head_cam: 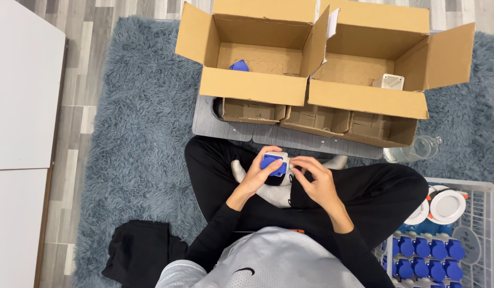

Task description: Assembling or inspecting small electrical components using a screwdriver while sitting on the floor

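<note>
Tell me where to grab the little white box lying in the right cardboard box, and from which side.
Grip the white box across its two short outer sides, coming straight down from above. It lies flat on the floor of the right cardboard box, close to the right-hand wall, so the open top looks like the only free approach.

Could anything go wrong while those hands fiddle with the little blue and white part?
Maybe. The part is pinched only by fingertips of the left hand and right hand above the lap, so it could slip and drop. A glass jar lies beside the knee and might get bumped.
</note>
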